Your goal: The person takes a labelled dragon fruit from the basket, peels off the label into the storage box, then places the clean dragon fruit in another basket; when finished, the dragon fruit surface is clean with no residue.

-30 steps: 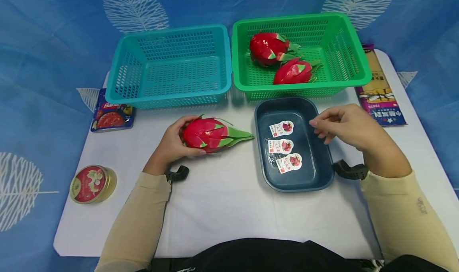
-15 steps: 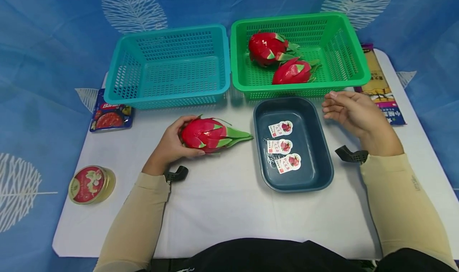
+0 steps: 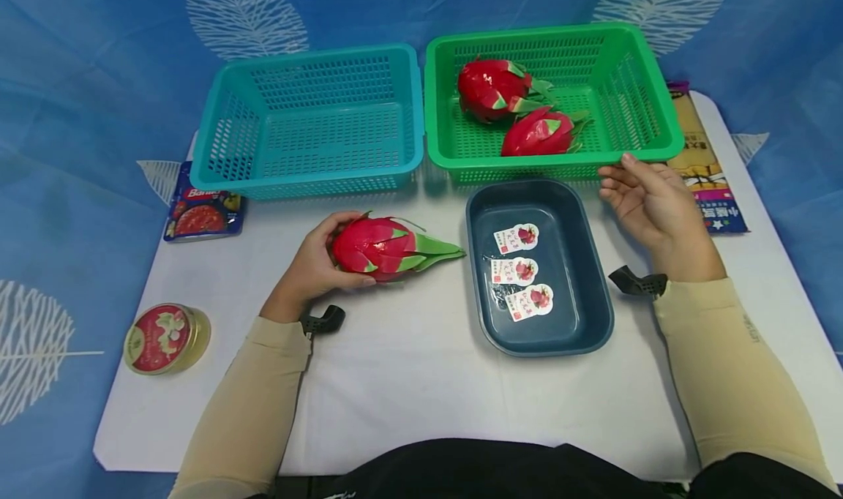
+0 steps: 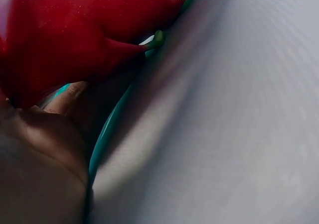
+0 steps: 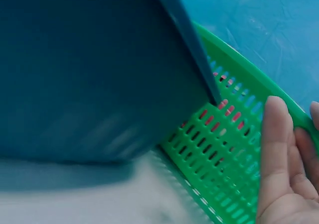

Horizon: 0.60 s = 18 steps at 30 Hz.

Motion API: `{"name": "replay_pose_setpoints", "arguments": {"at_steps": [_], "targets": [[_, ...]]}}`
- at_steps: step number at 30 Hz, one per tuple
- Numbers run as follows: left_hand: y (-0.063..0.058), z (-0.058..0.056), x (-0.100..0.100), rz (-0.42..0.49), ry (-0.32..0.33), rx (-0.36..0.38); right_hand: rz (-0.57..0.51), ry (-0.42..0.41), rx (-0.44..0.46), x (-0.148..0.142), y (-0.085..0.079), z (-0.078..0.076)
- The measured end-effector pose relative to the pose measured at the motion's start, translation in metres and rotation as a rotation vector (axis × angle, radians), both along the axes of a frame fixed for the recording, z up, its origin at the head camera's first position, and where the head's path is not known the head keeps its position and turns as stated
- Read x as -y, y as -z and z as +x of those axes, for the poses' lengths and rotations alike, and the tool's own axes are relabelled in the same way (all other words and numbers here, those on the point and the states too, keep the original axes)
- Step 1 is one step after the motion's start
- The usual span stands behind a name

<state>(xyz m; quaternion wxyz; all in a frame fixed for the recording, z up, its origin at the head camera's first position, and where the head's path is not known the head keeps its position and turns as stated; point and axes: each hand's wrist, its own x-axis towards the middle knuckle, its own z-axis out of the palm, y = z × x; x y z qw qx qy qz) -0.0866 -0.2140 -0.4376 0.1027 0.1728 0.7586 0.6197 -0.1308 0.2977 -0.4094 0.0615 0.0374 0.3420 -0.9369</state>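
My left hand (image 3: 316,261) grips a red dragon fruit (image 3: 378,246) from its left end, thumb in front and fingers behind. Its long green leaf tips point right, toward the dark blue tray (image 3: 566,316). Close up, the left wrist view shows the glossy red skin (image 4: 65,35) over part of the hand. At the front right corner of the green basket (image 3: 474,164), my right hand (image 3: 658,203) is held palm up, its fingertips right at the rim. In the right wrist view its fingers (image 5: 275,134) extend along the basket's slotted wall (image 5: 214,144).
Two more dragon fruits (image 3: 494,89) lie in the green basket. Three labels with fruit pictures (image 3: 516,271) lie in the tray. A blue basket (image 3: 329,137) stands at back left, by a Barilla packet (image 3: 204,214). A pasta bag (image 3: 707,170) is far right; a round tin (image 3: 167,338), far left.
My right hand has moved from over the tray's right side back to the green basket's front rim, turning palm up. The left hand and its dragon fruit have stayed in place.
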Motion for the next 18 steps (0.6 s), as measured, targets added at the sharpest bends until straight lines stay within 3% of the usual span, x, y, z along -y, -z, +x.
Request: {"name": "replay_pose_setpoints", "arguments": {"at_steps": [5, 10, 18], "targets": [[0.0, 0.0, 0.0, 0.001, 0.0, -0.002, -0.111, 0.071, -0.016, 0.009, 0.003, -0.001], [0.001, 0.0, 0.0, -0.006, 0.005, -0.011, -0.216, 0.162, 0.048, 0.017, 0.004, 0.001], [0.001, 0.0, 0.001, -0.009, 0.007, -0.02, -0.264, 0.279, 0.072, 0.022, 0.004, 0.001]]}}
